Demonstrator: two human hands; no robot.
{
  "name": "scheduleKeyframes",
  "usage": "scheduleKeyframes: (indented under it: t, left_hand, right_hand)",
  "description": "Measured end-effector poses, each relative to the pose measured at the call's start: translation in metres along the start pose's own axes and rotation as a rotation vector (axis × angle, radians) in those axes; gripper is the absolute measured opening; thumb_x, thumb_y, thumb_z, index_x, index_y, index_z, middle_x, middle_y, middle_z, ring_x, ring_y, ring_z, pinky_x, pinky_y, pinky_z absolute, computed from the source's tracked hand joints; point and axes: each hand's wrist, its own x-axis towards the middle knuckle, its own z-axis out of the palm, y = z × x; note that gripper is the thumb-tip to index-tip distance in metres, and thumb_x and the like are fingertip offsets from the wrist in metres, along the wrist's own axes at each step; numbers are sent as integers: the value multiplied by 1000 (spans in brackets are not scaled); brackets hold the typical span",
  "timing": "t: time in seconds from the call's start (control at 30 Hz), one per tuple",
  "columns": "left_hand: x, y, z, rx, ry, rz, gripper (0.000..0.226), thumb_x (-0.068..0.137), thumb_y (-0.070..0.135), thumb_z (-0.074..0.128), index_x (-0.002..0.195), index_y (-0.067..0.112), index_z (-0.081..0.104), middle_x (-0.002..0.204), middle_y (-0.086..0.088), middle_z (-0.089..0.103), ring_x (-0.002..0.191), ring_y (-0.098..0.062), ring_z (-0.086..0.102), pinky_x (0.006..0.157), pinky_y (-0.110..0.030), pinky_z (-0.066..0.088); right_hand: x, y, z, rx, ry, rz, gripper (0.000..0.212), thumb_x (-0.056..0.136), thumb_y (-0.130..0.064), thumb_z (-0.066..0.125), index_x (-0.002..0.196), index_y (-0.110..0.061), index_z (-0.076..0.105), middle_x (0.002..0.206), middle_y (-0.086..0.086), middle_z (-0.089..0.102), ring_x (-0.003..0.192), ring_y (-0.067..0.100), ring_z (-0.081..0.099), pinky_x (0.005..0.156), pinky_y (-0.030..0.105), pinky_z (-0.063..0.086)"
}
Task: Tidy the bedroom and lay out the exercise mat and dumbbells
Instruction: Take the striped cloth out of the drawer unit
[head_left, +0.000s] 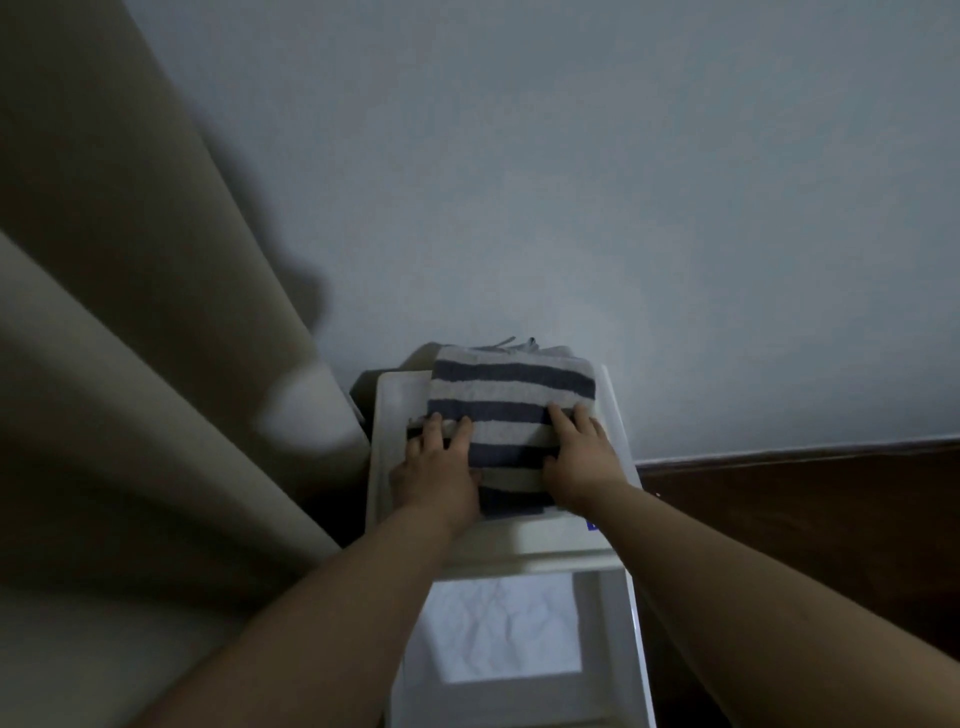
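**Both hands on a folded striped cloth atop a white storage unit**

A pale grey wall (571, 182) fills most of the view, dim and bare. Along the left side hangs a beige curtain (130, 338) in thick folds, its lower edge reaching down just beside the white storage unit (519, 535). To the right, a dark brown wooden surface (805, 519) runs along the wall, its top edge meeting the wall in a pale line; what piece of furniture it belongs to cannot be told.

The storage unit stands against the wall, in the gap between curtain and brown wood. Its top has a raised rim, and bare white strips of it show along the left and right edges of the cloth. Below the front edge an opening shows crumpled white material (498, 629) inside. A small blue mark (592, 526) sits on the unit's front right corner; it is too small and too hidden by the forearm to read.

The folded striped cloth (511, 395), grey with dark blue bands, lies on the unit's top, its far edge at the wall and slightly overhanging the back. A second grey fabric edge peeks out behind it.

The left hand (436, 462) lies on the cloth's near left corner, fingers spread and fairly straight on top of the fabric. The right hand (579, 457) rests on the near right part, fingers extended over the stripes and the thumb set against the fabric towards the middle.
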Motion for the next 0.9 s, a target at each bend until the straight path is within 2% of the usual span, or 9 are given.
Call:
scheduleKeyframes:
  t: [0.17, 0.33, 0.53, 0.63, 0.73, 0.9]
  left_hand:
    - [-7, 6, -8, 16, -48, -30, 74, 94, 34, 47, 149, 33, -1, 158, -4, -13, 144, -32, 1, 114, -49, 18]
    - [-67, 20, 0, -8, 41, -36, 70, 95, 38, 44, 150, 30, 1, 158, -2, -11, 145, -30, -6, 118, -45, 8]
    - [-172, 20, 58, 25, 63, 0, 69, 93, 30, 49, 150, 28, 9, 158, -4, 1, 144, -28, 5, 116, -39, 12]
    - [-216, 9, 103, 73, -12, -1, 69, 91, 35, 51, 149, 25, 14, 157, -6, 6, 143, -28, 8, 115, -40, 15]
    - [-241, -6, 146, 86, -91, -31, 65, 91, 33, 50, 147, 26, 17, 156, -7, 7, 142, -29, 9, 114, -42, 16]
    - [-244, -28, 202, 118, -95, -12, 60, 92, 30, 53, 144, 25, 23, 156, -8, 10, 141, -31, 12, 114, -44, 17]
  right_hand:
    - [-7, 0, -12, 24, 2, -2, 69, 92, -24, 48, 151, -23, 12, 158, 5, 10, 142, 30, 13, 116, 45, 20]
    - [-70, 11, -11, 42, 74, -58, 64, 88, -26, 56, 145, -21, 29, 149, 8, 31, 133, 31, 31, 112, 40, 30]
    - [-165, 50, 29, 44, -10, -44, 70, 89, -29, 58, 149, -17, 22, 152, 10, 26, 137, 32, 27, 112, 39, 28]
    - [-207, 76, 68, 28, -94, -26, 71, 89, -31, 58, 149, -19, 21, 151, 8, 26, 136, 33, 27, 111, 40, 31]
    - [-237, 101, 109, 23, -164, 14, 70, 89, -30, 58, 148, -20, 22, 149, 8, 29, 134, 33, 29, 109, 40, 32]
    - [-246, 124, 170, -4, -144, 30, 69, 89, -32, 58, 147, -23, 23, 151, 6, 25, 138, 29, 22, 112, 41, 27]
